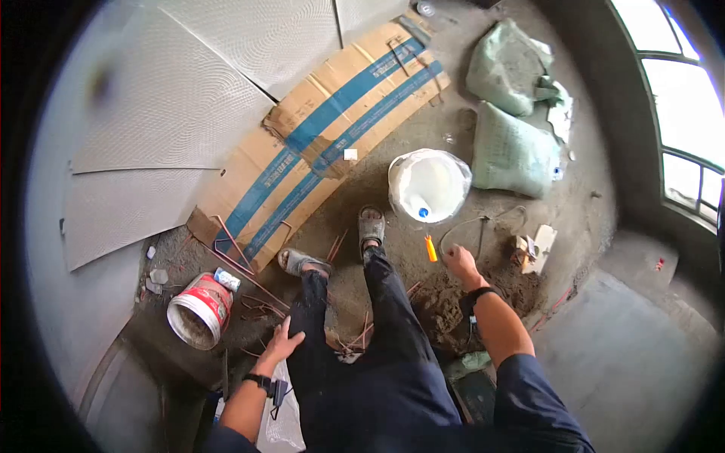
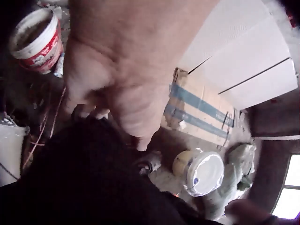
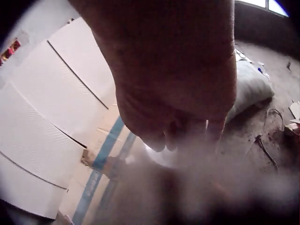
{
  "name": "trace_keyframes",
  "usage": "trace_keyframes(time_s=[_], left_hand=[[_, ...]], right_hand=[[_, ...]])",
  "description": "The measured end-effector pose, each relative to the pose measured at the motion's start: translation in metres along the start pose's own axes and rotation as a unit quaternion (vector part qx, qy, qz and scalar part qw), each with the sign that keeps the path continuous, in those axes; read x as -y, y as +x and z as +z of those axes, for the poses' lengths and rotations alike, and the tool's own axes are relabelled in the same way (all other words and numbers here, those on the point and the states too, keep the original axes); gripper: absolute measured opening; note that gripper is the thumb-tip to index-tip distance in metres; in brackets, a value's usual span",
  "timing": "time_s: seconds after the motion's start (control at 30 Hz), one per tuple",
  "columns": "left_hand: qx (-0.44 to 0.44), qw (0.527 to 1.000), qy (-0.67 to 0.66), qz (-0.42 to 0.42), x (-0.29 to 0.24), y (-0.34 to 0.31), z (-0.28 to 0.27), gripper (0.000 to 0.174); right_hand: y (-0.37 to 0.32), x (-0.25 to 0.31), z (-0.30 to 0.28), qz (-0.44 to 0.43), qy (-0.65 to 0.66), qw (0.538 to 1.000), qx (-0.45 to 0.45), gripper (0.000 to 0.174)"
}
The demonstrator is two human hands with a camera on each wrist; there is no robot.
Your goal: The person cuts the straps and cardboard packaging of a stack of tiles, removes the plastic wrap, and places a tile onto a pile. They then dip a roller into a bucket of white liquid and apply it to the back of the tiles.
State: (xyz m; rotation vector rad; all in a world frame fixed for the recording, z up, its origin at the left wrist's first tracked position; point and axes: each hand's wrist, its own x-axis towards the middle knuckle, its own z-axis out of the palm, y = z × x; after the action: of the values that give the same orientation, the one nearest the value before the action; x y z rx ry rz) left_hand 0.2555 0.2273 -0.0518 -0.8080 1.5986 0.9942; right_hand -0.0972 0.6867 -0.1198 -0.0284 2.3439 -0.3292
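My left hand (image 1: 279,346) rests on the left thigh of the dark trousers (image 1: 311,355), thumb spread apart from the fingers. In the left wrist view its fingertips lie against the dark cloth. My right hand (image 1: 462,266) hangs above the floor with fingers loosely bent; nothing shows in it. Just left of it is a small orange stick-like thing (image 1: 431,248), and a thin dark cable (image 1: 481,220) loops behind it. Ahead stands a white bucket (image 1: 445,170) with a plastic-lined rim and a blue spot inside. The right wrist view is blurred below the fingers.
Flattened cardboard (image 1: 362,83) covers floor beside large white panels (image 1: 162,98). A red-white bucket (image 1: 214,296) tilts at left, near reddish metal rods (image 1: 234,245). Pale green sacks (image 1: 513,151) lie far right. Loose dirt (image 1: 445,309) and a pale block (image 1: 541,249) lie near my right hand.
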Motion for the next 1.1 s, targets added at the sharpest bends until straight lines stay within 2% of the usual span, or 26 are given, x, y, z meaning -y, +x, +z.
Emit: trace_keyframes(time_s=[0.07,0.1,0.13,0.17,0.2,0.23,0.27,0.3,0.33,0.37,0.4,0.47,0.53,0.57,0.6,0.63,0.67,0.7,0.77,0.8,0.83,0.87,0.93,1.03,1.07,1.1], left_hand=[[-0.02,0.998,0.033,-0.057,-0.016,0.01,0.009,0.096],[-0.026,0.998,0.04,-0.048,-0.014,0.02,0.014,0.097],[-0.027,0.998,0.051,-0.039,-0.01,0.029,0.021,0.097],[-0.049,0.998,0.028,-0.008,-0.013,0.031,0.023,0.091],[-0.054,0.998,0.029,-0.03,-0.018,0.037,0.021,0.091],[-0.061,0.997,0.037,-0.017,-0.024,0.044,0.019,0.085],[-0.069,0.997,0.047,-0.005,-0.03,0.049,0.02,0.08],[-0.167,0.983,0.062,0.052,-0.037,0.053,0.023,0.059],[-0.174,0.982,0.067,0.032,-0.038,0.056,0.021,0.059],[-0.157,0.985,0.068,0.022,-0.04,0.058,0.018,0.056],[-0.139,0.988,0.067,0.016,-0.043,0.059,0.014,0.053],[-0.168,0.983,0.071,0.02,-0.05,0.062,0.013,0.043],[-0.182,0.979,0.086,0.037,-0.057,0.059,0.013,0.041],[-0.191,0.977,0.082,0.048,-0.055,0.06,0.017,0.039],[-0.192,0.977,0.079,0.054,-0.053,0.057,0.02,0.039],[-0.209,0.972,0.086,0.066,-0.051,0.058,0.024,0.037],[-0.219,0.967,0.091,0.087,-0.05,0.059,0.029,0.036],[-0.227,0.965,0.089,0.095,-0.046,0.059,0.035,0.034],[-0.216,0.969,0.075,0.097,-0.045,0.055,0.037,0.032],[-0.215,0.97,0.074,0.091,-0.048,0.05,0.034,0.03],[-0.211,0.972,0.066,0.08,-0.051,0.041,0.029,0.029],[-0.231,0.967,0.075,0.077,-0.048,0.033,0.027,0.028],[-0.244,0.964,0.073,0.075,-0.039,0.021,0.022,0.026],[-0.243,0.964,0.069,0.087,-0.028,0.011,0.022,0.027],[-0.228,0.967,0.08,0.082,-0.013,0.017,0.031,0.027],[-0.213,0.97,0.093,0.078,0.001,0.026,0.041,0.028]], right_hand=[[0.023,-0.01,0.021,0.074,-0.043,0.993,0.083,0.028],[0.043,-0.033,0.045,0.095,-0.01,0.987,0.129,0.039],[0.062,-0.058,0.078,0.125,-0.034,0.983,0.13,0.051],[0.069,-0.078,0.098,0.107,-0.031,0.986,0.122,0.056],[0.087,-0.092,0.142,0.085,-0.019,0.99,0.11,0.058],[0.093,-0.133,0.163,0.073,-0.074,0.993,0.053,0.057],[0.104,-0.113,0.16,0.099,-0.05,0.989,0.094,0.059],[0.12,-0.141,0.188,0.064,0.022,0.993,0.101,0.07],[0.134,-0.16,0.219,0.097,0.081,0.988,0.092,0.069],[0.137,-0.158,0.232,0.084,0.084,0.991,0.058,0.059],[0.145,-0.182,0.268,0.129,0.126,0.983,0.031,0.045],[0.163,-0.188,0.279,0.148,0.167,0.96,0.167,0.031],[0.156,-0.187,0.289,0.121,0.247,0.95,0.149,0.026],[0.151,-0.196,0.292,0.098,0.323,0.934,0.117,0.02],[0.15,-0.23,0.321,0.131,0.589,0.791,0.105,0.013],[0.14,-0.215,0.32,0.092,0.552,0.829,0.019,0.016],[0.135,-0.201,0.303,0.137,0.521,0.842,0.034,0.021],[0.131,-0.198,0.29,0.128,0.371,0.918,0.05,0.029],[0.114,-0.14,0.223,0.153,0.246,0.955,0.062,0.034],[0.104,-0.107,0.188,0.154,0.237,0.957,0.062,0.032],[0.104,-0.116,0.193,0.115,0.362,0.923,0.06,0.024],[0.094,-0.077,0.149,0.108,0.362,0.924,0.056,0.017],[0.092,-0.08,0.135,0.071,0.389,0.916,0.065,0.018],[0.081,-0.05,0.08,0.095,0.517,0.845,0.101,0.02],[0.078,-0.042,0.063,0.092,0.515,0.847,0.096,0.02],[0.076,-0.031,0.044,0.108,0.44,0.887,0.09,0.02]])
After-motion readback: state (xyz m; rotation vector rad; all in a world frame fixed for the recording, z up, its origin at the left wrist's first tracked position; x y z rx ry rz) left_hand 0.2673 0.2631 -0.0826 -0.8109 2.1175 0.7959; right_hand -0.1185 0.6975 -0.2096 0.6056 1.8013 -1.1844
